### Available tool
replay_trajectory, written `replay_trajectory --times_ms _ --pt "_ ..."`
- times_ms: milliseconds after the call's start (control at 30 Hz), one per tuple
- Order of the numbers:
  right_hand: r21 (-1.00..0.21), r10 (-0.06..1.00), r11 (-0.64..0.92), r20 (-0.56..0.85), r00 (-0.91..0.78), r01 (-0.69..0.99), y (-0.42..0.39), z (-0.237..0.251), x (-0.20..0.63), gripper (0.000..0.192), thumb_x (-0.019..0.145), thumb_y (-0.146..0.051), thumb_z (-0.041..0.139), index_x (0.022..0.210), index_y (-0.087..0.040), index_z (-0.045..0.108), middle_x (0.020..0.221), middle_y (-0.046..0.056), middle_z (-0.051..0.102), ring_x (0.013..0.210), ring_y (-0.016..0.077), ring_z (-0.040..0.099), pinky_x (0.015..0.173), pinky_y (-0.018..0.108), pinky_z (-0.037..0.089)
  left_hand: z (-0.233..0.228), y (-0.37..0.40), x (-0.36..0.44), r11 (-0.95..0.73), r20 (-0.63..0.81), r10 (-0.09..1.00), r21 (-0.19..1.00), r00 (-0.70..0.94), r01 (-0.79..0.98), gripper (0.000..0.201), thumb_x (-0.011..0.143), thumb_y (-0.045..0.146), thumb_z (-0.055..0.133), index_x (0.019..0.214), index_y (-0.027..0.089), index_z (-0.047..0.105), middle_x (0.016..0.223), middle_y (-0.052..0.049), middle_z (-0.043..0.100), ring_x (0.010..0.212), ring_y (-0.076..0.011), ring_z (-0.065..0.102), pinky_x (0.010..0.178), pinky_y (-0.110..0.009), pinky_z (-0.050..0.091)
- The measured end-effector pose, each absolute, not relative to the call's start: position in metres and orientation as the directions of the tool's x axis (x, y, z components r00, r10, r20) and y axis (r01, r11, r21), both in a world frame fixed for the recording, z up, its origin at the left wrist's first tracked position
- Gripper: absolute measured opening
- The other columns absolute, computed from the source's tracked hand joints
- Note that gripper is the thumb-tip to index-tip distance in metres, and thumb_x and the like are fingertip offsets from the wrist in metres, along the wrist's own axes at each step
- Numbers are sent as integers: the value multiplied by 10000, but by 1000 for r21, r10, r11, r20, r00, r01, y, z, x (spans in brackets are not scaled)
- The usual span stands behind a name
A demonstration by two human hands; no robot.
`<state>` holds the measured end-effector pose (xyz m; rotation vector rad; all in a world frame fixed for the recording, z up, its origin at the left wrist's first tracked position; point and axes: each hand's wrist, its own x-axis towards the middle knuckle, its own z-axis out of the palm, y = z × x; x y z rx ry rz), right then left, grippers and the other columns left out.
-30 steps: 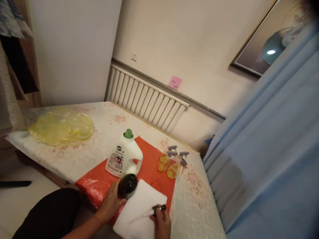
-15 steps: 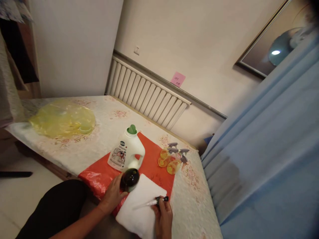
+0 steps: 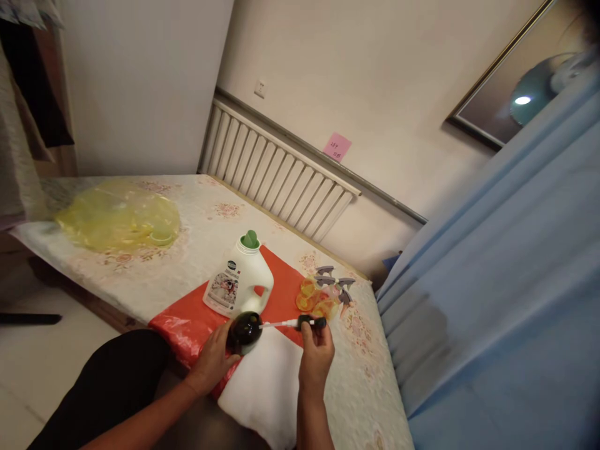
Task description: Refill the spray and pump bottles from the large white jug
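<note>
The dark bottle (image 3: pixel 244 331) stands at the near edge of the red plastic sheet (image 3: pixel 281 294), just where a folded white cloth (image 3: pixel 269 390) begins, and the left hand (image 3: pixel 213 362) is wrapped around its near side, fingers curled against the body, which looks like a steadying hold so that the bottle does not tip or slide. The right hand (image 3: pixel 316 353) is raised above the cloth and pinches the dark head of a pump dispenser (image 3: pixel 307 323) between thumb and fingertips; the pump's thin pale tube runs level to the left, with its free end at the top of the bottle, seemingly at the mouth, though the opening itself is too small and dark to make out. Held level by its head, the tube keeps clear of the cloth. Behind the bottle, also on the red sheet, a white detergent jug (image 3: pixel 239 281) with a green cap stands upright, near but apparently not touching. To the right, beyond the red sheet, lies a cluster of small amber spray bottles (image 3: pixel 321 297) with grey trigger heads. Farther left on the flowered bed cover (image 3: pixel 187 237) rests a crumpled yellow plastic bag (image 3: pixel 117 215), well apart.
</note>
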<state>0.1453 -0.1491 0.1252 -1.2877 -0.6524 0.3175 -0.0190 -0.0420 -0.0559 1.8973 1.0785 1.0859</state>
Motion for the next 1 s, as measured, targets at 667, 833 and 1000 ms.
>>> replay_trajectory --times_ms 667,833,1000 --pt "-642 692 222 634 345 734 -126 134 105 103 850 -191 588 921 -181 663 877 49 712 822 187 657 779 293 499 -51 -45 -20 -409 312 893 864 325 295 771 661 155 654 1384 193 387 1389 -123 523 1332 -307 462 1137 -479 347" --pt "-635 693 199 630 351 747 -124 134 103 104 851 -191 594 934 -175 655 884 57 710 826 188 656 778 288 497 -51 -45 -20 -408 319 896 866 308 288 765 645 164 664 1369 199 419 1358 -106 557 1311 -311 488 1123 -480 369" --pt "-659 670 191 629 394 728 -123 134 99 123 861 -208 594 965 -172 649 903 63 713 845 193 657 800 300 497 -51 -45 -20 -413 330 895 866 299 282 753 645 180 669 1362 180 439 1360 -115 563 1304 -314 498 1113 -467 387"
